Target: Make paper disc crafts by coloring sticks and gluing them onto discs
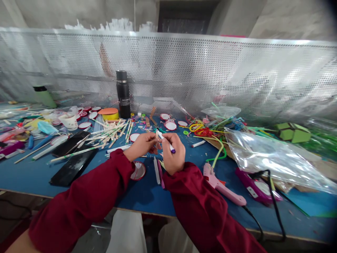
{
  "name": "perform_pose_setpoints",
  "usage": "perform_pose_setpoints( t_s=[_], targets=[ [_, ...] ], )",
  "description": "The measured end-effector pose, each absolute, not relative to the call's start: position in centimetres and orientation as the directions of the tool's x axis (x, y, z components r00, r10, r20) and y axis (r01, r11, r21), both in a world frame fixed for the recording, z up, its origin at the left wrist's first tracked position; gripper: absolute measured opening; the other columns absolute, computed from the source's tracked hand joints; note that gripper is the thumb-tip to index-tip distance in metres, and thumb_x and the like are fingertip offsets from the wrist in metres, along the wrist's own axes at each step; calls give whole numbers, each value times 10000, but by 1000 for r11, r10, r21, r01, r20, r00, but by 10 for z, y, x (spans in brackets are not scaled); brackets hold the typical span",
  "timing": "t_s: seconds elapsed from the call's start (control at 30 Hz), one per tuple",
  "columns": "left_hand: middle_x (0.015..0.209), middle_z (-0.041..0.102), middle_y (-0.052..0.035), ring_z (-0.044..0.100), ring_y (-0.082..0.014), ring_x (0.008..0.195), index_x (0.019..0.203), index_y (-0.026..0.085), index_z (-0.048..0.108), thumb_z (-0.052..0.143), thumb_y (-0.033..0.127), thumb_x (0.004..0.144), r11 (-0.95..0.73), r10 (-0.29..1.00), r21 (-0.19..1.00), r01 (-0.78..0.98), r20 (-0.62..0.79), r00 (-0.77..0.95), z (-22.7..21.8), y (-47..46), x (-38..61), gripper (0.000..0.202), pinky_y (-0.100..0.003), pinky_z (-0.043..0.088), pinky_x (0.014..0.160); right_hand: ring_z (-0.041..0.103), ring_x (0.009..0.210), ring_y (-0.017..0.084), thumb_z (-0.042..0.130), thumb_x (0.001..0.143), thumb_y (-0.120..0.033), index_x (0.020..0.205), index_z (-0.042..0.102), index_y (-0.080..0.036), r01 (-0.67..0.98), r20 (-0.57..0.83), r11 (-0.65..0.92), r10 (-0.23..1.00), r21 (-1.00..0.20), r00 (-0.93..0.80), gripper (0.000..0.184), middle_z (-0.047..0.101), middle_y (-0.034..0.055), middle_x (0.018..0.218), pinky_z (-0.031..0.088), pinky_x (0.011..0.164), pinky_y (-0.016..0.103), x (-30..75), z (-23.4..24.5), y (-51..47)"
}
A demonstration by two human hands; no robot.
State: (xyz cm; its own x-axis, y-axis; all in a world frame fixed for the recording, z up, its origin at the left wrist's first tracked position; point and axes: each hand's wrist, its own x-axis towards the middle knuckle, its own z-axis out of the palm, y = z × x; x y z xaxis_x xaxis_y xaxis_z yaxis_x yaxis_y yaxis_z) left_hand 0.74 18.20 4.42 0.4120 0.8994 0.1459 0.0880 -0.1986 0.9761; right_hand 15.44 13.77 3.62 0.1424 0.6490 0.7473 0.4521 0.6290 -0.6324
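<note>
Over the middle of the blue table, both hands are raised close together. In my right hand (174, 154) is a white marker (168, 143) with a purple end, its far tip pointing toward the left fingers. My left hand (142, 146) has its fingertips pinched by the marker's tip. What they hold is a small pale piece too hidden to name. Below the hands lie a white pen-like stick (157, 171) and a purple strip beside it. A round red-rimmed lid (138, 171) is under my left wrist.
A pink glue gun (222, 186) with a cord lies to the right, by a purple device (258, 186) and a clear plastic sheet (273, 154). At the left are wooden sticks (113, 131) and a black phone (72, 168). A black bottle (123, 95) stands behind, before a perforated metal screen (210, 70).
</note>
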Motion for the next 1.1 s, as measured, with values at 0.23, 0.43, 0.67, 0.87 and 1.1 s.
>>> perform_pose_setpoints(
  t_s=[0.23, 0.43, 0.67, 0.87, 1.1],
  targets=[
    [720, 697, 5, 697, -111, 557, 848, 167, 608, 665, 408, 910, -215, 896, 973, 84, 162, 413, 44, 183, 7, 255, -175, 507, 497, 694, 889, 220, 530, 952, -283, 998, 650, -236, 460, 742, 616, 652, -639, 157, 136, 747, 43, 917, 530, 758, 349, 155, 37, 138],
    [711, 692, 10, 689, -114, 549, 897, 175, 619, 640, 387, 923, -201, 903, 977, 67, 158, 400, 47, 181, 7, 214, -186, 507, 497, 694, 885, 224, 527, 956, -290, 990, 649, -236, 460, 747, 620, 645, -635, 163, 137, 750, 43, 912, 528, 761, 358, 154, 36, 139],
    [704, 694, 11, 689, -116, 555, 878, 175, 618, 650, 392, 912, -207, 899, 975, 86, 155, 409, 47, 182, 7, 222, -187, 497, 496, 689, 879, 217, 527, 959, -295, 1005, 656, -236, 457, 749, 627, 646, -631, 149, 150, 747, 43, 921, 523, 755, 349, 155, 36, 138],
    [706, 695, 11, 689, -113, 550, 894, 170, 625, 665, 400, 903, -200, 901, 977, 79, 151, 406, 47, 181, 7, 234, -184, 499, 492, 682, 878, 217, 524, 955, -291, 993, 659, -230, 456, 745, 622, 649, -636, 154, 153, 746, 45, 917, 518, 749, 345, 154, 37, 137],
    [678, 685, 15, 685, -112, 545, 876, 170, 624, 692, 446, 890, -194, 900, 978, 76, 147, 409, 45, 182, 7, 285, -176, 492, 487, 690, 884, 217, 523, 971, -300, 1007, 650, -241, 452, 754, 637, 642, -624, 137, 145, 746, 41, 927, 526, 774, 356, 155, 35, 139]
  ],
)
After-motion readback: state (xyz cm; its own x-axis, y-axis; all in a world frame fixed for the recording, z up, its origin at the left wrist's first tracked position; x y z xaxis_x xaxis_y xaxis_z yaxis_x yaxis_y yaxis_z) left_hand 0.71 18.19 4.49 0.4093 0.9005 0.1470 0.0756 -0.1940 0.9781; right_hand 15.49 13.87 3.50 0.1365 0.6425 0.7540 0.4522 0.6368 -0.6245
